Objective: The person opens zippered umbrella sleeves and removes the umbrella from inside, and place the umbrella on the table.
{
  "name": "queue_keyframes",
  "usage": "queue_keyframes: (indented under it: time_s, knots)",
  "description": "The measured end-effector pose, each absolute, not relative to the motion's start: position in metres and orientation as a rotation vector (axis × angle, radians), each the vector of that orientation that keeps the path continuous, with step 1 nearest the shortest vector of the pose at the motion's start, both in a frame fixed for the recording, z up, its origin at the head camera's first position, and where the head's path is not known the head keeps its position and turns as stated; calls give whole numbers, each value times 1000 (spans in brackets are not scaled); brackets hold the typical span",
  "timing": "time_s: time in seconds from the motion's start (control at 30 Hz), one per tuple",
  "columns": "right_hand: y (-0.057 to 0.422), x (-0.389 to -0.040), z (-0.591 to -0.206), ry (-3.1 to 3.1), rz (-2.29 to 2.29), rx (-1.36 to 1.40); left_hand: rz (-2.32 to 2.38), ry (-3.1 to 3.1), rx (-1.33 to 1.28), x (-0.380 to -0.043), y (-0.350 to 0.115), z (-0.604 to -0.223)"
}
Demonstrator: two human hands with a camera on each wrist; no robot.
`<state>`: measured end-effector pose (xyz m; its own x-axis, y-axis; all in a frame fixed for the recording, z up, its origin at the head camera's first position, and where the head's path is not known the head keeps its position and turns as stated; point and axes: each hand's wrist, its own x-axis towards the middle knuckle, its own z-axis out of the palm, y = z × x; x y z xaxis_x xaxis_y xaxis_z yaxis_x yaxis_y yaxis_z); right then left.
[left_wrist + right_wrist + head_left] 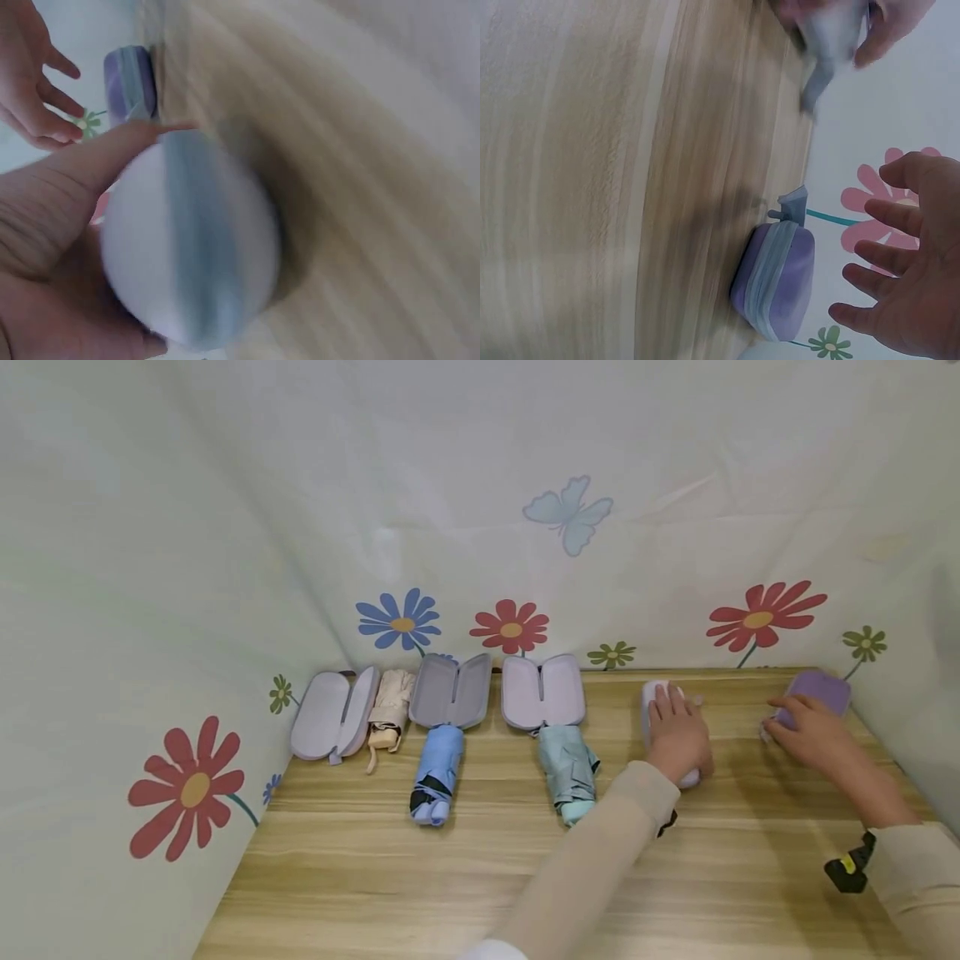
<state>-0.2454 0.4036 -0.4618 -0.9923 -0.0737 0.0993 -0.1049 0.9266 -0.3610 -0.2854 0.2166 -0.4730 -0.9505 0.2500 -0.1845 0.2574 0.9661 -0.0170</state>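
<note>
While left hand point(680, 739) grips white case point(191, 240) at table's point(375, 877) right, thumb and fingers curled round, right hand point(919, 262) hovers empty, fingers spread, near purple case point(784, 281). Seemingly done: three cases point(317, 718) point(435, 693) point(521, 693) opened, beige umbrella point(392, 697), blue umbrella point(441, 760), teal umbrella point(565, 764) outside. Remaining: two closed ones.

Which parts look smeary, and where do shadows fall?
Left wrist view: the pale case is blurred, a shadow beside it on the table; right wrist view: that case blurs at the top, the purple case looks crisper; head view: soft shadow below the right hand.
</note>
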Motion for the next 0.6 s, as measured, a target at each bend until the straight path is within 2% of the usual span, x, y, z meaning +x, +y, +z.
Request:
queue_keyframes:
  time_s: [0.1,0.37,0.47,0.6]
  knots:
    - [401,-248,-462,-2998,564,157,-190,2861,478,-288,214,-468]
    - [399,-249,-461,-2984,556,152,-56,2806,184,-278,226,-459]
    - [398,-250,-461,-2974,559,168,14,2844,271,-279,222,-465]
    - [398,-252,-462,-2965,568,199,-44,2883,572,-291,204,-471]
